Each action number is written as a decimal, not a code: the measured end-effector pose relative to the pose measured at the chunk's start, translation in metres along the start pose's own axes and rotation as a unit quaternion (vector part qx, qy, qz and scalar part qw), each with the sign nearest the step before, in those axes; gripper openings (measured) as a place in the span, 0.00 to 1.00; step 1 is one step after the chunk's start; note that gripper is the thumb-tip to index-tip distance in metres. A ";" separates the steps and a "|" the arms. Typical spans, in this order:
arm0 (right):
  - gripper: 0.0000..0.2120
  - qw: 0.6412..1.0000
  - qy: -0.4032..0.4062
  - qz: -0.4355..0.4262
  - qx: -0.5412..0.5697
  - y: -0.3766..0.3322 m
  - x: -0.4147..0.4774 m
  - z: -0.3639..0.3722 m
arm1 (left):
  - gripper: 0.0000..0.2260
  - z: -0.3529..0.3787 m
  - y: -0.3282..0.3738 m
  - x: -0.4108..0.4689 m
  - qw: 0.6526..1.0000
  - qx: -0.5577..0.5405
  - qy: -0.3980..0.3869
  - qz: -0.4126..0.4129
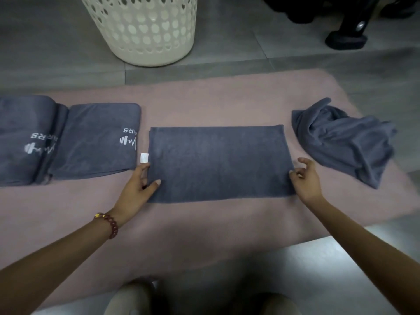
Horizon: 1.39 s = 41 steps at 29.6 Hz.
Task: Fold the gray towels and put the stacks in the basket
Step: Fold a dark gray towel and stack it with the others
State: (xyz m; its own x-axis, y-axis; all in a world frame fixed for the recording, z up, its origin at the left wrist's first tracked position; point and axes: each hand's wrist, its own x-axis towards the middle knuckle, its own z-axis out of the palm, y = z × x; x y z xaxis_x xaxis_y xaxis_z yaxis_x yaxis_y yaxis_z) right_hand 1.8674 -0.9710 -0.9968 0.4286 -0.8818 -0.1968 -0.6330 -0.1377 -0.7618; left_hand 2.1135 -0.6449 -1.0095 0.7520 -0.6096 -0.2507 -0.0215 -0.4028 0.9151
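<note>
A gray towel (218,163), folded into a long flat rectangle, lies in the middle of the pink mat (204,101). My left hand (138,189) is at its left edge, thumb on top of the cloth and fingers at the edge, pinching it beside a white tag (144,158). My right hand (305,180) sits at the towel's right edge with loosely curled fingertips touching it and the thumb raised apart. Two folded gray towel stacks (95,139) (25,142) with white logos lie at the left. A crumpled gray towel (343,139) lies at the right. The white perforated basket (145,28) stands beyond the mat.
The mat lies on a gray tiled floor (295,57). A black stand's foot (346,38) is at the back right. My knees (127,301) show at the bottom edge.
</note>
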 end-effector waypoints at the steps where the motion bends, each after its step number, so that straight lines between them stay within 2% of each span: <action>1: 0.20 1.000 0.004 -0.022 -0.019 -0.003 -0.003 0.001 | 0.20 -0.001 -0.001 -0.001 1.000 -0.002 -0.005 0.010; 5: 0.21 0.993 0.015 -0.079 -0.083 -0.006 -0.006 0.001 | 0.24 -0.006 -0.006 -0.009 0.999 0.030 -0.008 0.026; 10: 0.20 0.987 0.000 -0.080 -0.139 0.001 -0.003 0.002 | 0.26 -0.003 -0.009 -0.007 0.986 0.161 -0.015 0.043; 14: 0.19 0.969 -0.023 -0.080 -0.232 -0.004 0.001 0.010 | 0.24 0.002 -0.009 -0.002 0.956 0.287 0.015 0.058; 20: 0.23 0.944 -0.052 -0.085 -0.316 -0.006 -0.005 0.003 | 0.18 0.004 -0.015 -0.012 0.955 0.290 0.043 0.054; 26: 0.22 0.945 -0.060 -0.091 -0.308 0.003 -0.014 0.000 | 0.18 0.008 -0.018 -0.028 0.954 0.291 0.077 0.010; 31: 0.20 0.951 -0.004 -0.085 -0.298 0.008 -0.016 0.007 | 0.28 0.038 0.000 -0.034 0.893 0.431 0.101 -0.083; 32: 0.20 0.945 0.016 -0.105 -0.309 0.007 -0.014 0.011 | 0.31 0.041 0.006 -0.030 0.896 0.425 0.109 -0.071; 34: 0.21 0.924 0.031 -0.169 -0.341 0.005 -0.008 0.019 | 0.32 0.041 0.012 -0.009 0.905 0.412 0.096 0.034; 36: 0.26 0.913 -0.003 -0.209 -0.350 -0.003 -0.001 0.027 | 0.29 0.042 0.019 0.024 0.876 0.451 0.053 0.164; 37: 0.30 0.909 -0.031 -0.220 -0.353 -0.009 0.003 0.032 | 0.28 0.044 0.023 0.043 0.856 0.477 0.018 0.201; 39: 0.35 0.886 -0.088 -0.255 -0.377 -0.022 0.011 0.046 | 0.29 0.049 0.027 0.073 0.814 0.532 -0.041 0.228; 41: 0.36 0.855 -0.137 -0.286 -0.411 -0.031 0.024 0.060 | 0.31 0.050 0.021 0.092 0.803 0.560 -0.052 0.199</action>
State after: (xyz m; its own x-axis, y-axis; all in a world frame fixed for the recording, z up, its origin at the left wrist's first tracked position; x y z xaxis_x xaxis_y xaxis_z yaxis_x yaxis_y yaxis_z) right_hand 1.9360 -0.9608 -1.0149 0.8833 -0.4407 -0.1596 -0.4598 -0.8808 -0.1127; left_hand 2.1498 -0.7436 -1.0287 0.4817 -0.8721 -0.0867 -0.8685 -0.4882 0.0861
